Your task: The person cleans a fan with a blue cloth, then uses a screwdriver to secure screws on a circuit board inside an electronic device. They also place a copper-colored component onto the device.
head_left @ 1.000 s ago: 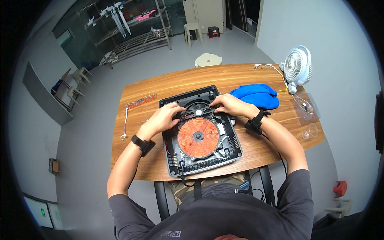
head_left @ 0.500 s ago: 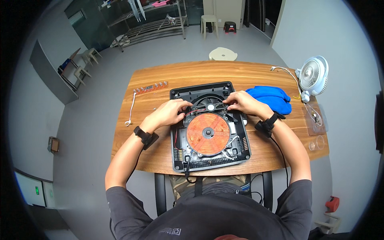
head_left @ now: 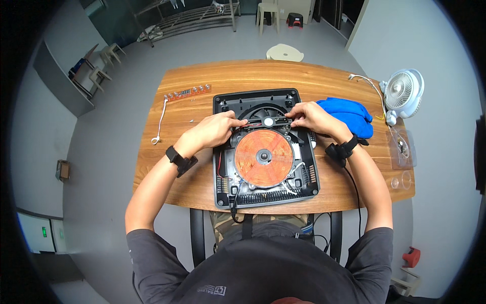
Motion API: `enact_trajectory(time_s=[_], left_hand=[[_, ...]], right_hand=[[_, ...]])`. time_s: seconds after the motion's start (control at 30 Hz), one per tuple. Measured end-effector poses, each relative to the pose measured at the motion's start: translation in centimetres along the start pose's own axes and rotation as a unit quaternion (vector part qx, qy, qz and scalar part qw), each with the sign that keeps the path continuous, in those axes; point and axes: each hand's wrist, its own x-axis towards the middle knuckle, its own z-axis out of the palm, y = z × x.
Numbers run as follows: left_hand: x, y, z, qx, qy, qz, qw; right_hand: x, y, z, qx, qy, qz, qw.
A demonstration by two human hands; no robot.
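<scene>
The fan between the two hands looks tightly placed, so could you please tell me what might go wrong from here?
With the left hand and right hand at its ends, the fan sits close to the coil; a slip might scratch it. The red wire inside the casing could get snagged. The cord hangs over the table's near edge; a tug might shift everything.

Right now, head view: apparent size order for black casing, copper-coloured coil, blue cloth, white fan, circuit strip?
1. Black casing
2. Copper-coloured coil
3. Blue cloth and white fan: too close to rank
4. Circuit strip
</scene>
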Motion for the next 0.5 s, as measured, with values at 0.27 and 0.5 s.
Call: enact_trajectory(time_s=[0.27, 0.5], left_hand=[[-0.17, 0.50, -0.07, 0.026, -0.012, -0.011, 1.000], [-0.27, -0.09, 0.33, -0.003, -0.014, -0.001, 1.000]], right_hand=[[0.35, -0.55, -0.07, 0.026, -0.016, 0.033, 0.999], [0.31, -0.07, -0.02, 0.044, -0.025, 0.040, 0.998]])
